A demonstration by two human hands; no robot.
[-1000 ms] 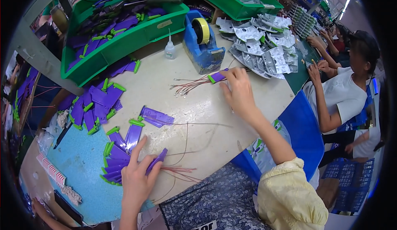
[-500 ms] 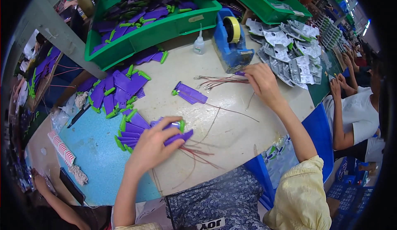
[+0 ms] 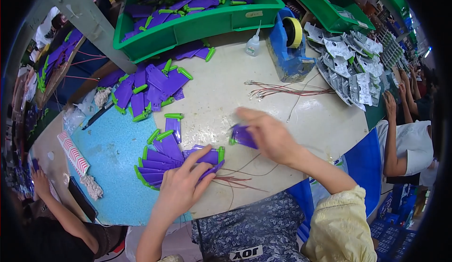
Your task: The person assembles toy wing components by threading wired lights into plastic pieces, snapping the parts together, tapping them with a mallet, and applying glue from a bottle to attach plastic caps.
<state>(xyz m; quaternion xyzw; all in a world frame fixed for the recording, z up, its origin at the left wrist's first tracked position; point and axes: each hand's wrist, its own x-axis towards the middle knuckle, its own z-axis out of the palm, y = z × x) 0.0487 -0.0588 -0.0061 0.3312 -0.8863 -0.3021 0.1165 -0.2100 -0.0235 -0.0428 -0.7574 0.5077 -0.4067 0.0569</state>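
My left hand rests at the right end of a fan of purple plastic pieces with green ends. Its thumb and fingers close on a purple piece, and thin reddish wires trail rightward beside it. Another purple piece with a green end lies just beyond those fingers. My right hand, partly smeared by motion, grips a purple piece with a green corner over mid-table. Farther right lies a bundle of thin wires with small shiny tips.
A green bin of purple pieces stands at the back, with a loose pile before it. Behind the wires are a small dropper bottle, a blue tape dispenser and stacked grey-white castings. A co-worker's hand is at far left.
My right hand has come from the wire bundle toward me and leftward. The purple piece lying mid-table is gone from there, and my right hand now grips one. The whole view has shifted slightly.
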